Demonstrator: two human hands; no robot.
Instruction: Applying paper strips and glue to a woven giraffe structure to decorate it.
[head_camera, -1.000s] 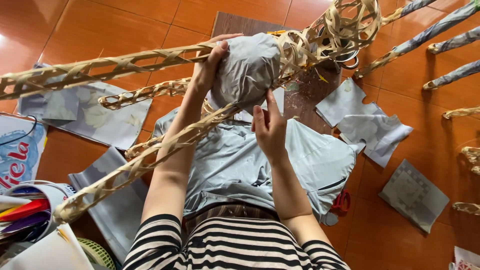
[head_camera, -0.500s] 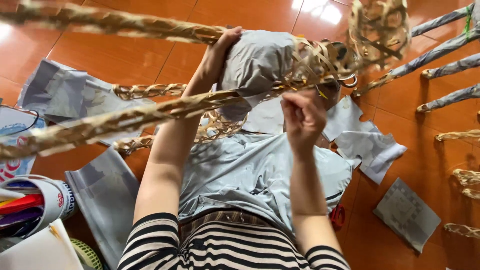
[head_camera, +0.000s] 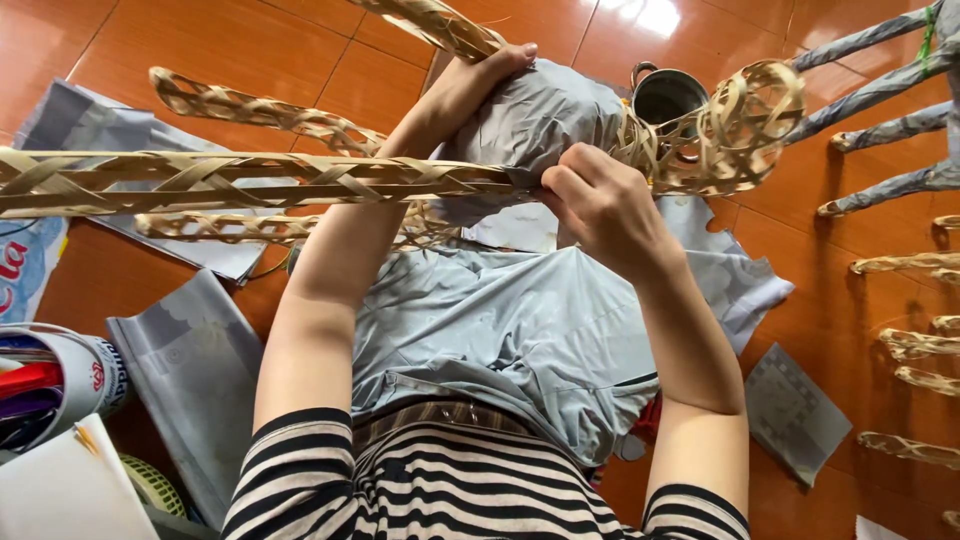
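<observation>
left hand (head_camera: 478, 82) grips top of grey paper-wrapped form (head_camera: 540, 120); right hand (head_camera: 600, 205) pinches paper where woven bamboo limb (head_camera: 240, 180) meets it; metal pot (head_camera: 668, 95) behind.

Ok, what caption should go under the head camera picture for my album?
Left hand and right hand hold a paper-covered woven bamboo frame above grey paper sheets on an orange tiled floor.

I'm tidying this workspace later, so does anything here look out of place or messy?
Yes. Gray paper sheets lie scattered over the tile floor, one near the right hand with a torn edge. A metal pot sits on the floor behind the woven bamboo frame, which the left hand steadies.
</observation>
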